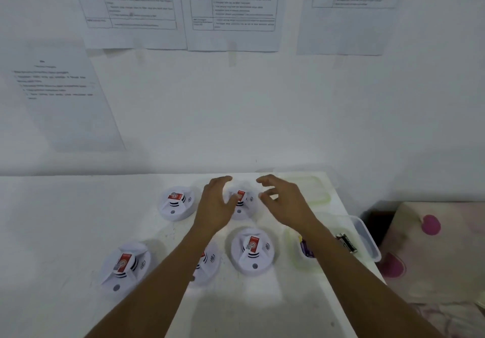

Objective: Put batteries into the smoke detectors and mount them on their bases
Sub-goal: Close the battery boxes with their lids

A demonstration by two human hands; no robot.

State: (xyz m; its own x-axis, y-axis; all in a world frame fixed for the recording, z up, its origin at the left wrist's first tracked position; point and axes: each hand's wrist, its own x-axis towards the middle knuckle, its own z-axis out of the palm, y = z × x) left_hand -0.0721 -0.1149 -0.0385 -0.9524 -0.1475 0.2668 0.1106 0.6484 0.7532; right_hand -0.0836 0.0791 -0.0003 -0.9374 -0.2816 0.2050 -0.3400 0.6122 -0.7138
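Hands are hovering over the far smoke detector [240, 204] on the white table [65, 219]: the left hand [214, 206] and right hand [284, 202] are both spreading their fingers, each grip released and holding nothing. The detector is probably light, stiff, smooth plastic, so taking it by opposite rim edges looks best. Batteries [347, 243] are lying in the clear container [366, 235] at right.

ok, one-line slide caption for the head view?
Both open hands flank the far smoke detector among five on the white table.
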